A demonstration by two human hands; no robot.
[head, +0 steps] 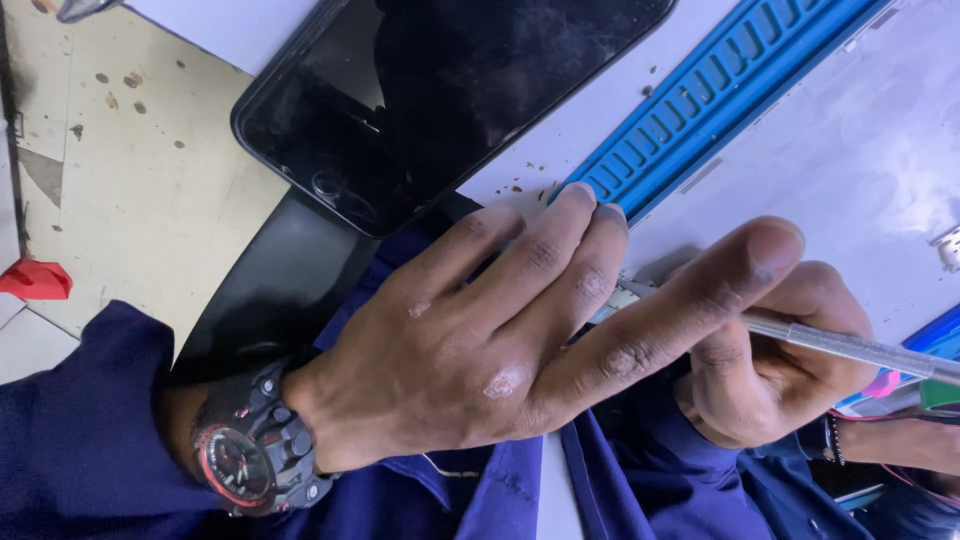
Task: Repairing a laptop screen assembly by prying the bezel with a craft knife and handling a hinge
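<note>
Lying near-level in right hand (775,365) — slim metal tool (850,347), tip leftward.

Dark phone (440,95) lies screen-up at top, glass dusty, partly off the white bench (860,170). Blue ribbed strip (720,95) runs diagonally beside it. Brown specks near strip end. Speckled beige floor (140,190) at left, red scrap (35,280) on it

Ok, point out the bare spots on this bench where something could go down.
Bare white bench top lies to the right of the blue ribbed strip. A narrower bare band runs between that strip and the dark phone. The near edge is crowded: the left hand and the right hand with its metal-handled tool cover it.
</note>
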